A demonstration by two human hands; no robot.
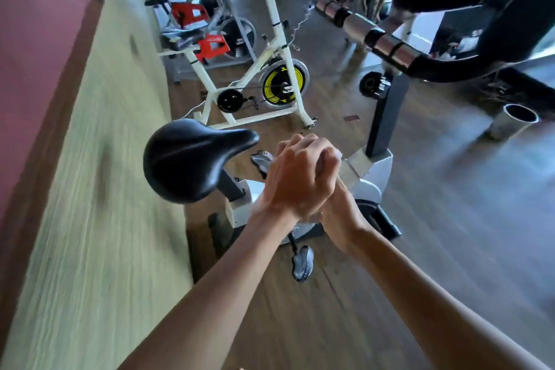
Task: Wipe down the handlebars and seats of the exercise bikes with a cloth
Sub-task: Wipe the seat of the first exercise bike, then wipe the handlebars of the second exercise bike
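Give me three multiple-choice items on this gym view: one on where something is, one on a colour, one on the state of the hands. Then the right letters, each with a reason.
1. Where is the black seat relative to the hands?
A. to their left
B. to their right
C. beneath them

2. What colour are the markings on the flywheel of the white bike?
A. red
B. yellow
C. blue

3. How are the hands?
A. spread flat on the seat
B. apart, one on the handlebar
C. clasped together above the floor

Answers:
1 A, the seat sits left of both hands, untouched.
2 B, yellow bands ring the dark wheel.
3 C, the left hand wraps over the right hand; any cloth between them is mostly hidden.
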